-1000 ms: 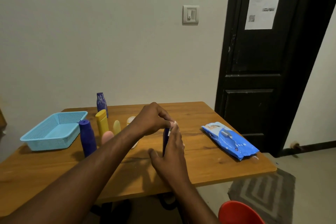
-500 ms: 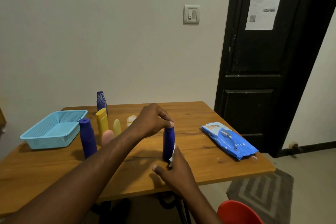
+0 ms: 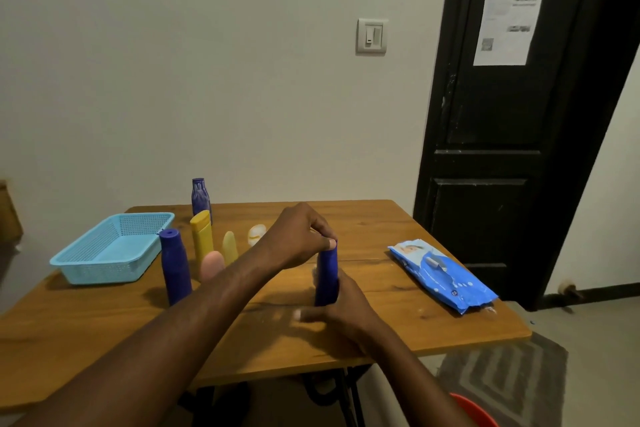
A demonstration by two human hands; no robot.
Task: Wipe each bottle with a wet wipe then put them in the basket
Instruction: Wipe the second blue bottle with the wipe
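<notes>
A slim dark blue bottle (image 3: pixel 327 274) stands upright on the wooden table (image 3: pixel 398 333). My left hand (image 3: pixel 298 239) pinches its top from above. My right hand (image 3: pixel 341 308) wraps around its lower part from the near side; the wet wipe is mostly hidden, a pale bit showing at the bottle's left. The light blue basket (image 3: pixel 107 246) sits at the table's left with nothing visible inside. Beside it stand another blue bottle (image 3: pixel 175 267), a yellow bottle (image 3: pixel 202 236), a pink one (image 3: pixel 211 263), a pale yellow one (image 3: pixel 229 246), a whitish one (image 3: pixel 257 234) and a dark blue one (image 3: pixel 200 196) at the back.
A blue pack of wet wipes (image 3: pixel 441 274) lies on the table's right side. A black door (image 3: pixel 512 114) stands to the right, a grey rug (image 3: pixel 509 378) lies on the floor, and a red object (image 3: pixel 474 409) shows at the bottom edge.
My right hand went down the bottle from its top to its base, then came back up around its lower part. My left hand stays on the top.
</notes>
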